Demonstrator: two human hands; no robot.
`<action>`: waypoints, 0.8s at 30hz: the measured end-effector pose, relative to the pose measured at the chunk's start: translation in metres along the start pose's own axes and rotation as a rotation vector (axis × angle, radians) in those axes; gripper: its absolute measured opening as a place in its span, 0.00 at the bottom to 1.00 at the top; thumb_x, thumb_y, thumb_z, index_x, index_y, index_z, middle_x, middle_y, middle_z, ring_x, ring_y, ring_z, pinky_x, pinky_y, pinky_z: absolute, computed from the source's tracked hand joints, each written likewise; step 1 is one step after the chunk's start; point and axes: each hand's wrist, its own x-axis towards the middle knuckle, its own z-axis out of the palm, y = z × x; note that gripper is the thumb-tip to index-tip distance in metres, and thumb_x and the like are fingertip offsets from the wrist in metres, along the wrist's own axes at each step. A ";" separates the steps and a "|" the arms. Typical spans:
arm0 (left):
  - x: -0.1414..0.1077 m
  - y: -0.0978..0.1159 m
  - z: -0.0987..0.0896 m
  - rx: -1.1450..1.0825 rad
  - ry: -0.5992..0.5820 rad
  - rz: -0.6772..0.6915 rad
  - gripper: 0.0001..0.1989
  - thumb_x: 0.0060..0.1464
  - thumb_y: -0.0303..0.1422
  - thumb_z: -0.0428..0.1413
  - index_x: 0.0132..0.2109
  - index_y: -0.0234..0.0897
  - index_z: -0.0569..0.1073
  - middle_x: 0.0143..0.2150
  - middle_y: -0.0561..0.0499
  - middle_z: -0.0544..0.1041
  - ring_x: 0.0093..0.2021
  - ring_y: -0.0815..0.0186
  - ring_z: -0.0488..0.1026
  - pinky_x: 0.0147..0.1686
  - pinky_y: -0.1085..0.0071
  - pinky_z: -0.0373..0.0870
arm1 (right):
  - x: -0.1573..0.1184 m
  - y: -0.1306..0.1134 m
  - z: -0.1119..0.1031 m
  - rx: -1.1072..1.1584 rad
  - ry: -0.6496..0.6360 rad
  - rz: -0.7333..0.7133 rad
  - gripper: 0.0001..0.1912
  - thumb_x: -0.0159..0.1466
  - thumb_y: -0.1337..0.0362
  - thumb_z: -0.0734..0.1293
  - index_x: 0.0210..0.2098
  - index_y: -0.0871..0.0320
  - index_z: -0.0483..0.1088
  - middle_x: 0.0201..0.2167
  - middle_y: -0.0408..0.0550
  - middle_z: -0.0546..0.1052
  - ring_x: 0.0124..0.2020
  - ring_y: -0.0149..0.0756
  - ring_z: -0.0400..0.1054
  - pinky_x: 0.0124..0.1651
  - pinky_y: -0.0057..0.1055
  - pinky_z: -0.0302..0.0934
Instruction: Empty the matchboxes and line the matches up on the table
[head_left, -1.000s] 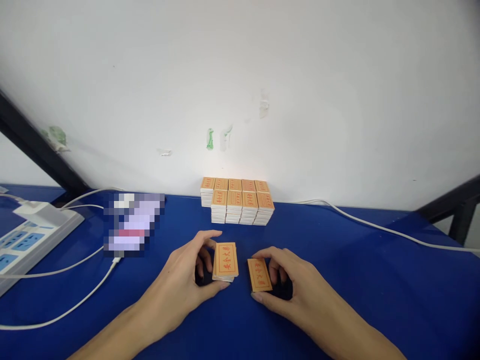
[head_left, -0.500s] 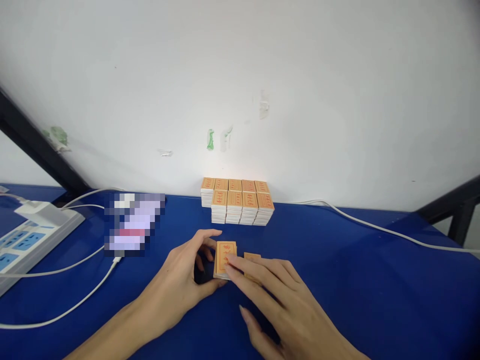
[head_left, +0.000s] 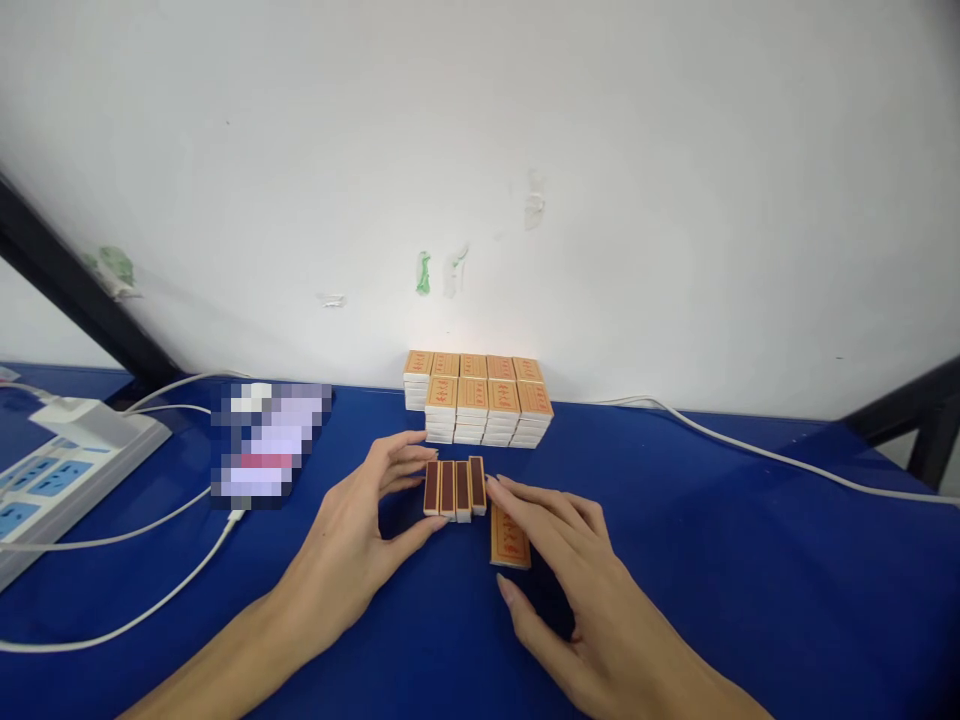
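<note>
Two bare hands are seen from above over a blue surface (head_left: 675, 600), where a short row of four matchboxes (head_left: 455, 488) is placed near the middle. The four boxes are stood side by side on their narrow edges, with dark brown striking strips turned upward; the rightmost is set slightly farther from the viewer than its neighbours. The left end of the row is held by the left hand (head_left: 375, 510), its grip spread across the length of the boxes, with the thumb at the near ends and the fingertips at the far ends. The right end of the row is met by the index fingertip of the right hand (head_left: 566, 575), whose grip is wide, the thumb being held well apart from the fingers. Just beside the row, partly covered by the right fingers, a single matchbox (head_left: 508, 548) is laid flat, its orange label printed with red characters. Farther back, near a white wall (head_left: 675, 200), a block of stacked matchboxes (head_left: 474, 412) is arranged in two rows, five stacks behind and four in front, with orange labels on top and white sides. To the left, a phone (head_left: 274, 445), blurred by pixelation, is joined to a white cable (head_left: 172, 605), and a power strip (head_left: 75, 470) with blue sockets is seen at the edge. On the right, another white cord (head_left: 750, 450) is stretched along the surface.
</note>
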 end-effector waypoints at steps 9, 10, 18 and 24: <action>-0.006 0.002 0.004 0.158 0.110 0.024 0.25 0.61 0.37 0.71 0.60 0.52 0.71 0.53 0.55 0.78 0.48 0.60 0.84 0.49 0.59 0.85 | 0.001 0.002 -0.001 0.043 -0.007 0.126 0.35 0.76 0.66 0.64 0.78 0.42 0.52 0.68 0.53 0.75 0.71 0.51 0.66 0.65 0.57 0.69; -0.005 0.002 0.003 0.148 0.105 0.013 0.23 0.61 0.37 0.71 0.58 0.50 0.71 0.50 0.56 0.78 0.45 0.62 0.84 0.47 0.61 0.85 | 0.001 0.001 -0.001 0.048 -0.007 0.131 0.36 0.76 0.66 0.64 0.79 0.42 0.52 0.68 0.53 0.75 0.71 0.51 0.66 0.65 0.57 0.69; -0.003 0.003 0.006 -0.022 -0.012 -0.044 0.15 0.66 0.36 0.66 0.55 0.49 0.71 0.49 0.57 0.80 0.49 0.64 0.84 0.52 0.64 0.84 | 0.001 0.001 -0.002 0.069 -0.070 0.147 0.34 0.77 0.63 0.64 0.79 0.41 0.54 0.71 0.53 0.72 0.74 0.52 0.62 0.68 0.60 0.66; -0.007 -0.002 0.005 0.019 -0.048 -0.005 0.12 0.73 0.37 0.59 0.59 0.52 0.72 0.59 0.55 0.80 0.60 0.60 0.83 0.62 0.57 0.83 | -0.001 0.005 -0.003 0.119 -0.104 0.232 0.34 0.78 0.58 0.63 0.80 0.39 0.51 0.74 0.52 0.69 0.73 0.51 0.61 0.70 0.61 0.65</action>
